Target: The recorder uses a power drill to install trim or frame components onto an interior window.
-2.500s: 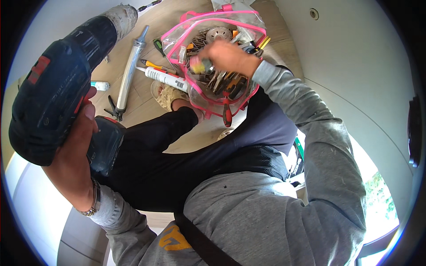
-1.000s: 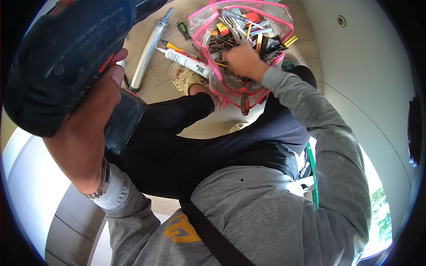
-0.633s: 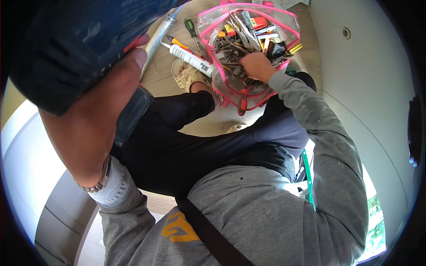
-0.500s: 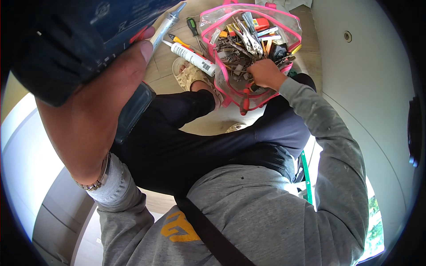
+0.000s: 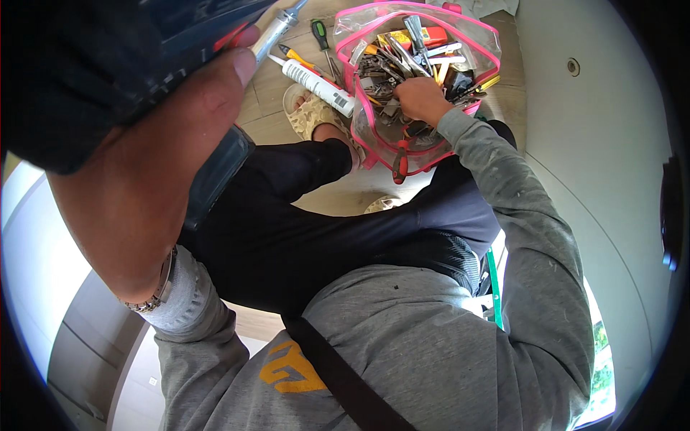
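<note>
My left hand [image 5: 165, 144] is wrapped round a dark blue cordless drill [image 5: 93, 65] that fills the upper left. My right hand [image 5: 424, 100] reaches into a clear, pink-trimmed bag [image 5: 368, 133] packed with loose metal bits, pliers and other tools; its fingers are curled among them, and what they grip is hidden. A red-and-black screwdriver [image 5: 400, 165] hangs at the bag's near side. Left of the bag lie a white sealant tube [image 5: 320, 86], a silver caulking gun [image 5: 273, 36] partly behind the drill, a yellow-orange tool [image 5: 293, 57] and a green-and-black screwdriver [image 5: 320, 39].
My legs in dark trousers [image 5: 323, 244] and a sandalled foot [image 5: 309, 115] are beside the bag on a wood-look floor [image 5: 259, 100]. A pale panel [image 5: 582, 144] rises at the right, with a dark object [image 5: 670, 208] on it. A green strip [image 5: 494, 280] stands by my right hip.
The drill and my left hand have risen in the view, covering more of the upper left. My right hand no longer shows the yellowish item held earlier and has shifted about among the tools.
</note>
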Demonstrator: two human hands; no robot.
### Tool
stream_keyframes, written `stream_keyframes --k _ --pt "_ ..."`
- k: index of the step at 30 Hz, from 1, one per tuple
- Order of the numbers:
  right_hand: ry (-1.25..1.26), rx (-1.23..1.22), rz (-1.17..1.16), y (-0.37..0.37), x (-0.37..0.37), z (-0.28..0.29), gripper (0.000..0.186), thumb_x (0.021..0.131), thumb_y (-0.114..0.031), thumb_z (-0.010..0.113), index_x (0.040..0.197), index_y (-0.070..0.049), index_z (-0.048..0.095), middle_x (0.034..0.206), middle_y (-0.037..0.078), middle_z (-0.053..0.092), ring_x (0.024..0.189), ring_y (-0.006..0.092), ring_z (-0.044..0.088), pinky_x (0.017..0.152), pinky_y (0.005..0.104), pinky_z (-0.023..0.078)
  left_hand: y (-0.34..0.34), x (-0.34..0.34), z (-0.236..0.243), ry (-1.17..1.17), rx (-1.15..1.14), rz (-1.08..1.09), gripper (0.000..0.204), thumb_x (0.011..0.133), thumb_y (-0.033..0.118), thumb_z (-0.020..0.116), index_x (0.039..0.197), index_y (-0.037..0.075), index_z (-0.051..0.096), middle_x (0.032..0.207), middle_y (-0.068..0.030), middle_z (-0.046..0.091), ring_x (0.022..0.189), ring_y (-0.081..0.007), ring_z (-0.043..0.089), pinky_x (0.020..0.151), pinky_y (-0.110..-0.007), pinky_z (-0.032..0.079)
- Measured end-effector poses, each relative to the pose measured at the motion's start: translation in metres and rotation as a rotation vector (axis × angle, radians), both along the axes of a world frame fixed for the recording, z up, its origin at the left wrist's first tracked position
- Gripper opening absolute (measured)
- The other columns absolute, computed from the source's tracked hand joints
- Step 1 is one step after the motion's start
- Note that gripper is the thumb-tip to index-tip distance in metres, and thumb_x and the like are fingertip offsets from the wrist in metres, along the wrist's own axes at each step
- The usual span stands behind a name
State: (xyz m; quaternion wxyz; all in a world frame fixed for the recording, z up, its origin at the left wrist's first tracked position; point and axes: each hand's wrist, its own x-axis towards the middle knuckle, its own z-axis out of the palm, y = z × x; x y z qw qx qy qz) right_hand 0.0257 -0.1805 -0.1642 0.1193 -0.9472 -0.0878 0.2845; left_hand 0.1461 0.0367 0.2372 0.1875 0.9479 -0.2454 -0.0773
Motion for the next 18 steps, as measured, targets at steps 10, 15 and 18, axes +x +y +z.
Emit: stream_keyframes --k 10,15,18 --pt "-0.153 -0.110 -0.209 -0.047 -0.014 0.034 0.031 0.090 -0.020 0.058 0.117 -0.019 0.071 0.090 0.011 0.074 0.087 0.0300 0.072 0.072 0.0456 0.057 0.007 0.003 0.003 0.043 0.048 -0.030 0.018 0.089 0.019 0.075 0.101 0.007 0.079 0.072 -0.0045 0.067 0.062 -0.0110 0.063 0.070 -0.025 0.049" --pt "-0.143 -0.182 -0.227 -0.057 0.011 0.038 0.018 0.090 -0.022 0.058 0.097 -0.012 0.072 0.091 0.016 0.073 0.089 0.0345 0.072 0.075 0.0490 0.057 0.021 0.007 0.012 -0.136 0.119 -0.118 0.018 0.092 0.020 0.073 0.101 0.007 0.079 0.071 -0.0048 0.067 0.063 -0.0118 0.063 0.069 -0.026 0.048" --pt "-0.215 -0.011 -0.286 -0.029 0.005 0.059 0.019 0.089 -0.021 0.059 0.095 -0.009 0.072 0.090 0.016 0.073 0.087 0.0346 0.073 0.075 0.0494 0.057 -0.002 0.006 0.002 -0.045 0.004 -0.087 0.018 0.091 0.018 0.073 0.103 0.006 0.079 0.071 -0.0050 0.067 0.063 -0.0119 0.063 0.069 -0.025 0.048"
